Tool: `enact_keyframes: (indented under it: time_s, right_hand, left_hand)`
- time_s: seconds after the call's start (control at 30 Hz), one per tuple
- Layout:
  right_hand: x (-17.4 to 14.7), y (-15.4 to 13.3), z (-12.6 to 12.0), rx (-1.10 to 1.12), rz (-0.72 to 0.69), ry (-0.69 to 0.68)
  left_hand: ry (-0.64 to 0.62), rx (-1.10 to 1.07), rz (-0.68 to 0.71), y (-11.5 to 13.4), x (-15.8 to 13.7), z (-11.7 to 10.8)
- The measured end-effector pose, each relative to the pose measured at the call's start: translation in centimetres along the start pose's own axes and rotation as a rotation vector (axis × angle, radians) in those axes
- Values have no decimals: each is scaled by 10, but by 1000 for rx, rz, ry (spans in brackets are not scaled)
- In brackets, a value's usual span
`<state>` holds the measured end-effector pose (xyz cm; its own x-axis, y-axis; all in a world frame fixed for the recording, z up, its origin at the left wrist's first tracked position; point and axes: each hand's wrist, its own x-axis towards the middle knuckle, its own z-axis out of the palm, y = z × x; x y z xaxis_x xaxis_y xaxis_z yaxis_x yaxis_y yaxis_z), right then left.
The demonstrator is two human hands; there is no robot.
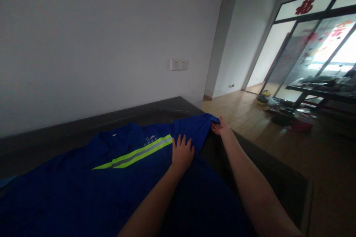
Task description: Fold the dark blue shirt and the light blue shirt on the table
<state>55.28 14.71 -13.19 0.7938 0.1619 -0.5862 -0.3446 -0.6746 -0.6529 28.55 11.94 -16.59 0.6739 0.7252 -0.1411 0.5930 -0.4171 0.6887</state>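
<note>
A blue work jacket lies spread out over a dark table. Across its chest runs a yellow-green and grey reflective stripe, with white lettering above it. The collar points toward the wall. My left hand rests flat on the jacket near the stripe's right end, fingers spread. At the far right, my right hand grips the end of the sleeve, drawn out toward the table's right side. The jacket's lower part is in deep shade.
A white wall with a double socket rises behind the table. To the right is a wooden floor with bags and other items on it. A second table stands before glass sliding doors.
</note>
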Motion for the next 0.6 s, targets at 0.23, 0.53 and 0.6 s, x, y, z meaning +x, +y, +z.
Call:
enact_keyframes:
  time_s: [0.23, 0.53, 0.6]
  right_hand:
    - [26, -11, 9, 78, 26, 7]
    - [37, -28, -1, 201, -170, 117]
    - [31, -34, -6, 233, -258, 106]
  left_hand:
    - [-41, -21, 16, -1, 1, 1]
    - [-72, -56, 15, -3, 1, -6]
    - [-67, -67, 17, -3, 1, -6]
